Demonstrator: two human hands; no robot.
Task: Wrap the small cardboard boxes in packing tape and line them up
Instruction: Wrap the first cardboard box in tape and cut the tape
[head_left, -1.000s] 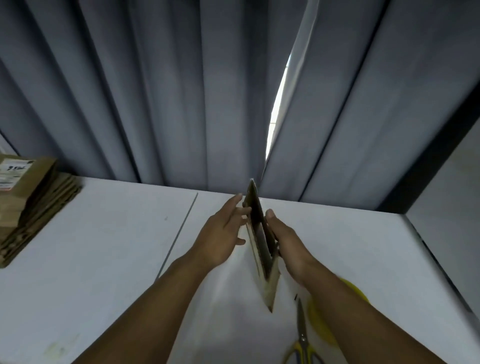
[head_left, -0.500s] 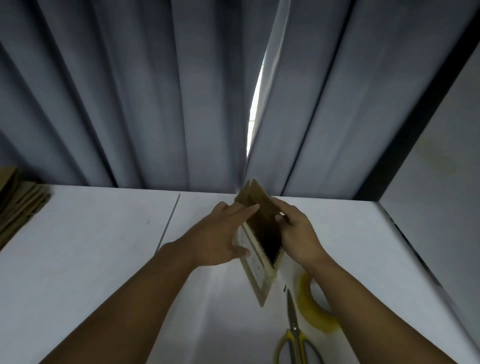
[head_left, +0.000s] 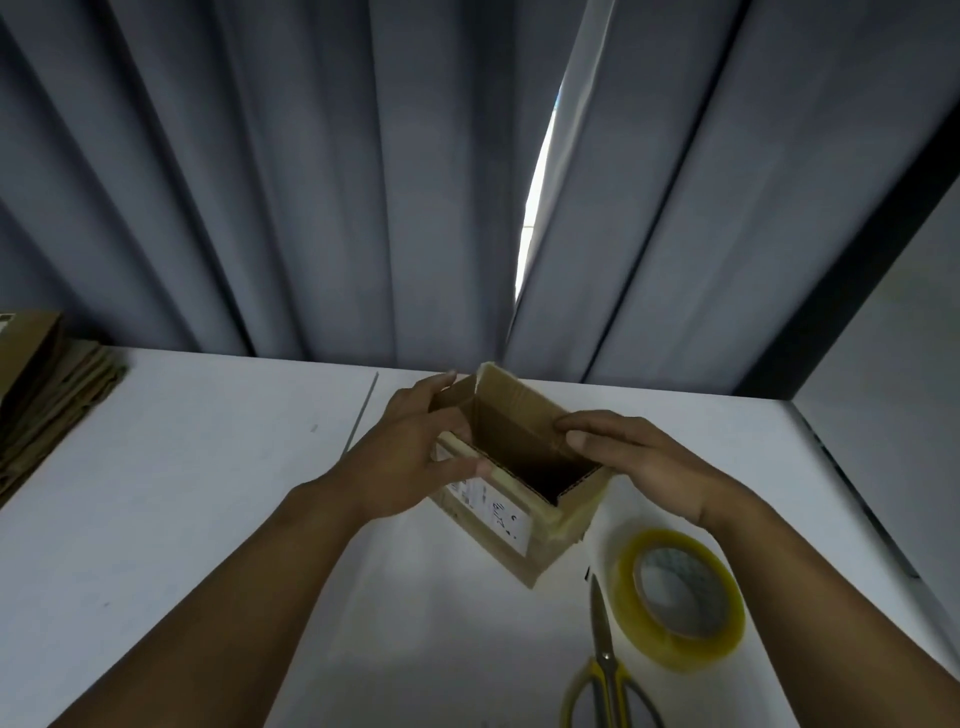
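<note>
Head view, white table (head_left: 182, 493), grey curtains (head_left: 311, 182) behind, cardboard box (head_left: 501, 522) at centre

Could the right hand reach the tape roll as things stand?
Probably yes. The tape roll lies close beside the right hand, nothing between them, but that hand must first release the box.

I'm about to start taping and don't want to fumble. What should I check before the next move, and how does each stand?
1. Cardboard box squared open: ok.
2. Left hand and right hand grip opposite walls: ok.
3. Top closed for taping: not ok, it gapes open.
4. Tape roll lies on the table near the right hand: ok.
5. Scissors lie beside the tape roll: ok.
6. Bottom sealed: cannot tell.
</note>
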